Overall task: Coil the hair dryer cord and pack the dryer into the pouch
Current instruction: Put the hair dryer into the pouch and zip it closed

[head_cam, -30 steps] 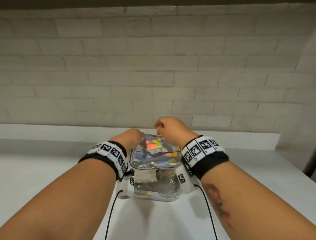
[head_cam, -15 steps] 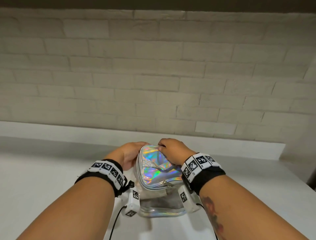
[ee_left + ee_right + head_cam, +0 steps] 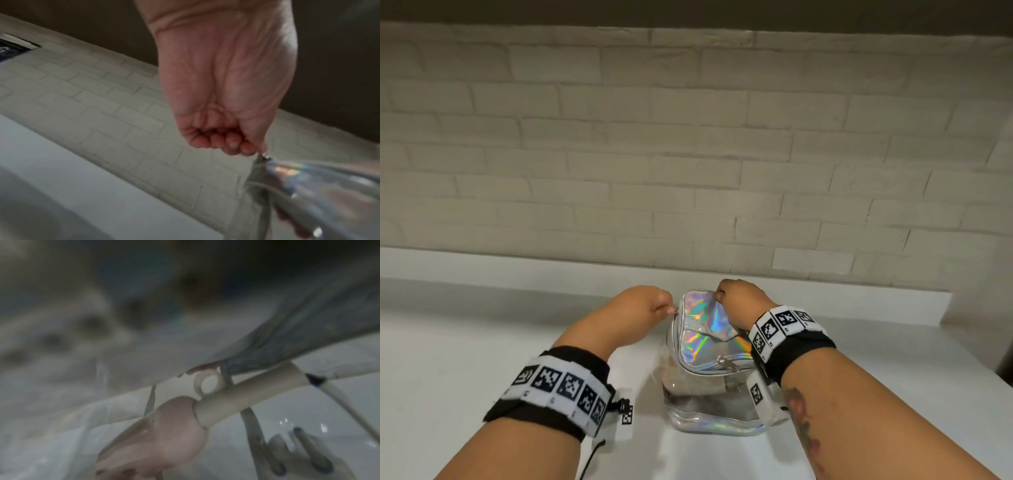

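A person stands at a white counter point(image 3: 482, 342) against a pale brick wall point(image 3: 688, 154), both forearms reaching forward, each wrist wrapped in a black band with black-and-white square markers. Between the hands an iridescent, partly clear pouch point(image 3: 709, 342) stands upright on the counter. The left hand point(image 3: 640, 308) is curled into a loose fist, thumb and forefinger pinching the small metal zipper pull point(image 3: 263, 156) at the pouch's top left corner. The right hand point(image 3: 739, 301) grips the far top edge of the pouch with bent fingers. Through the clear lower wall, the hair dryer point(image 3: 698, 383) shows as a pale shape inside the pouch; the right wrist view shows its cream handle point(image 3: 246, 395) and cord point(image 3: 252, 426), blurred.
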Demonstrator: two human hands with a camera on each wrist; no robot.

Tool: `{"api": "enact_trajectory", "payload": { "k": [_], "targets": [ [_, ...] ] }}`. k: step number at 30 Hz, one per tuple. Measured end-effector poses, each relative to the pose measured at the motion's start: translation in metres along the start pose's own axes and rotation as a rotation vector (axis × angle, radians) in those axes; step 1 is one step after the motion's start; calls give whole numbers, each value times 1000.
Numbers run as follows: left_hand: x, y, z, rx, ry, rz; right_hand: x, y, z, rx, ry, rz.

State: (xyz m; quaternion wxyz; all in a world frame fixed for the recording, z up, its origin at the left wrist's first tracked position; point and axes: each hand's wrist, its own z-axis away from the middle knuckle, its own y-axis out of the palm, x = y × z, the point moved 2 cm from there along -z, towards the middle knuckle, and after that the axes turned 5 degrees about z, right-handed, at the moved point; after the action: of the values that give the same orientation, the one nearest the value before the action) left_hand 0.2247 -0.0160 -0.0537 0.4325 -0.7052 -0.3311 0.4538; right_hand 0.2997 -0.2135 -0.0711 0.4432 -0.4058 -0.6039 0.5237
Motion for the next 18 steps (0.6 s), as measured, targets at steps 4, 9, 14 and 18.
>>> {"api": "enact_trajectory", "payload": {
  "k": [4,9,14,18],
  "targets": [
    [-15,0,4,11,87,-205,4,-3,2,-49,32,2],
    [-12,-1,5,-55,-22,-132,-2,-15,8,-163,109,-100],
    [-3,22,1,-209,-180,578,37,-36,41,-58,-216,-138],
    [-11,31,2,-302,-146,699,40,-32,38,47,-125,-169]
  ]
}}
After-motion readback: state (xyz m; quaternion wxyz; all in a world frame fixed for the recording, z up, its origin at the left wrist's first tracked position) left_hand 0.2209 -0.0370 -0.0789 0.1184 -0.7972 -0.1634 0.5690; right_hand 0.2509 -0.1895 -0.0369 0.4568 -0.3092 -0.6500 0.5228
